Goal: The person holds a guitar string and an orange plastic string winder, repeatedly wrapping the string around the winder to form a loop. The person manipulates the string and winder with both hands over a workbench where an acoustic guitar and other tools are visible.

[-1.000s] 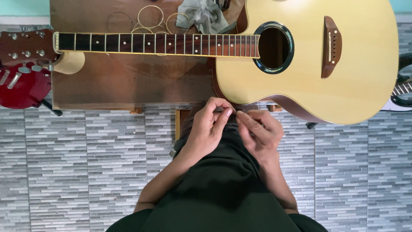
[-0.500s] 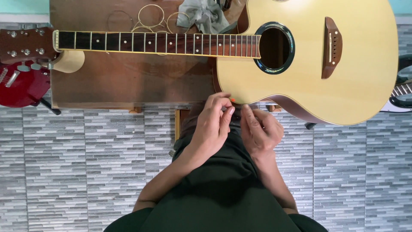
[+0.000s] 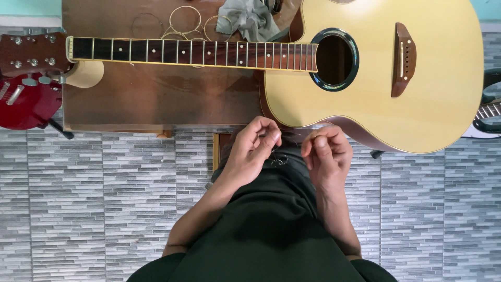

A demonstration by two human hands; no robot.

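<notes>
Your hands have drawn apart since a moment ago. Your left hand (image 3: 254, 151) pinches a small coil of wire (image 3: 277, 159) between curled fingertips, over your lap just near the guitar (image 3: 376, 109) on the desk (image 3: 156, 99). Your right hand (image 3: 326, 156) is loosely curled; whether it grips the wire, you cannot tell.
</notes>
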